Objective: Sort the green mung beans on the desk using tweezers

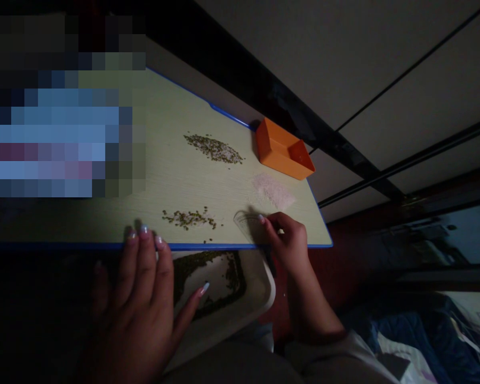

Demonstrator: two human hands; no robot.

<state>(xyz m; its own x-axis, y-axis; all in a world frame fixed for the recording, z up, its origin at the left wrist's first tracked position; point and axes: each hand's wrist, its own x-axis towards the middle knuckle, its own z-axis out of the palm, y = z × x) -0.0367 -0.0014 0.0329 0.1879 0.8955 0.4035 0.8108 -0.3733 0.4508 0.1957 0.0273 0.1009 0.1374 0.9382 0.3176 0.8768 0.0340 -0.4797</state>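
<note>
My left hand point(144, 298) lies flat with fingers stretched out, fingertips resting on the near blue edge of a pale table point(104, 218), above a white tray point(260, 298) holding green beans below the table. My right hand point(288, 240) is curled at the table's near right edge, fingers pinched on a thin clear plastic piece point(244, 221). A small scatter of green beans point(190, 217) lies between the hands. A larger green bean pile point(214, 148) sits farther back. A patch of white grains point(274, 191) lies just beyond my right hand.
An orange rectangular box point(284, 149) stands at the table's far right corner. A blurred-out area covers the left of the table. Light floor tiles with dark seams lie to the right, and dark blue cloth at the lower right.
</note>
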